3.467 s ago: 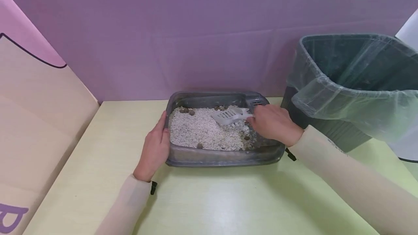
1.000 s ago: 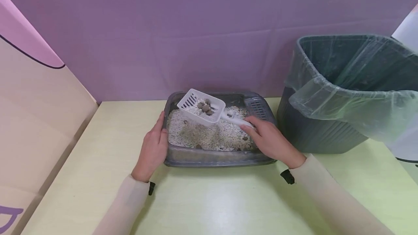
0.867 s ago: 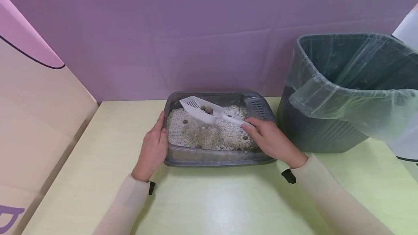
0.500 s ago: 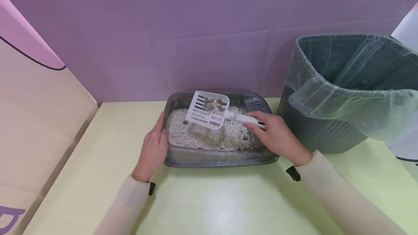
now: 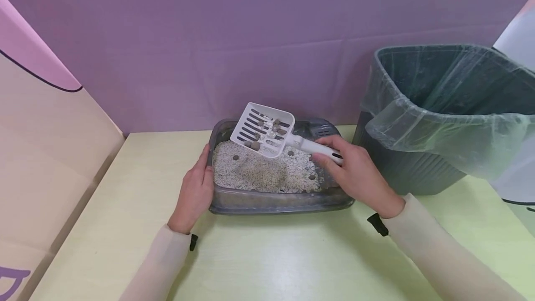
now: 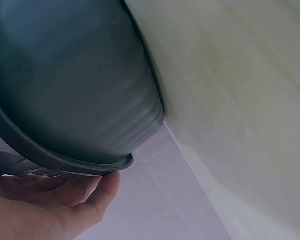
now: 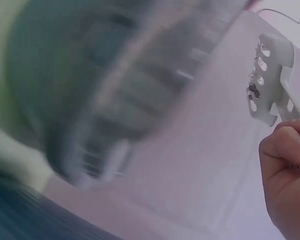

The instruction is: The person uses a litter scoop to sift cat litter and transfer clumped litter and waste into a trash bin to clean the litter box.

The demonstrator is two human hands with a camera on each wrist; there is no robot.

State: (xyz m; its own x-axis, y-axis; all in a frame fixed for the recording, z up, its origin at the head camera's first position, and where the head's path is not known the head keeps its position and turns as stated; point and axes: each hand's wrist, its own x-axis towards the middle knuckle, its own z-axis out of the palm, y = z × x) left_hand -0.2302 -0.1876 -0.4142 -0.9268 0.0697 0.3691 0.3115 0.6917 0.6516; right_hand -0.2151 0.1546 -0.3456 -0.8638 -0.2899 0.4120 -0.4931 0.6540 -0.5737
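Note:
A grey litter box point(image 5: 280, 202) filled with pale litter point(image 5: 234, 171) stands on the table. My left hand point(image 5: 193, 194) holds its left rim; in the left wrist view the fingers point(image 6: 104, 196) meet the rim's edge. My right hand point(image 5: 355, 171) grips the handle of a white slotted litter scoop point(image 5: 267, 148), raised over the box. Several brown clumps point(image 5: 277, 127) and a few pale bits lie in the scoop. More dark clumps point(image 5: 312, 177) sit in the litter. The right wrist view shows the scoop point(image 7: 277, 75) side-on above the curled fingers point(image 7: 285, 142).
Right of the box stands a grey trash bin point(image 5: 401, 166), its rim covered by a clear plastic liner point(image 5: 426, 129). A purple backdrop point(image 5: 267, 50) rises behind, and a beige panel point(image 5: 50, 152) is at the left. The pale table point(image 5: 271, 254) extends in front.
The scoop has gone from in the litter to raised above the box, bearing clumps. Litter has fallen through its slots, and the clumps have spread in it. The left hand stays on the rim.

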